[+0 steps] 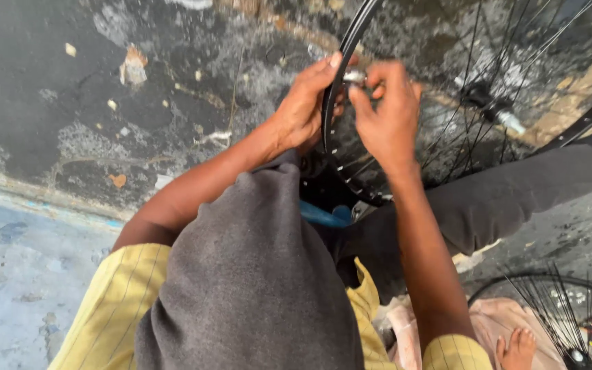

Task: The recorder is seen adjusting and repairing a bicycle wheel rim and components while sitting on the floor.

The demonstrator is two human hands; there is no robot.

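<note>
Bicycle wheel rim (pixel 351 31) upright between both hands | left hand (pixel 306 103) wraps rim's outer edge | right hand (pixel 385 113) pinches small silver tool (pixel 355 76) against rim | hub (pixel 491 103) right of hands, spokes (pixel 447 137) between

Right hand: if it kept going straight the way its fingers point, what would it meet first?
The right hand points up-left at the small silver part on the black wheel rim; it already seems to touch that part, with the left hand just beyond.
</note>
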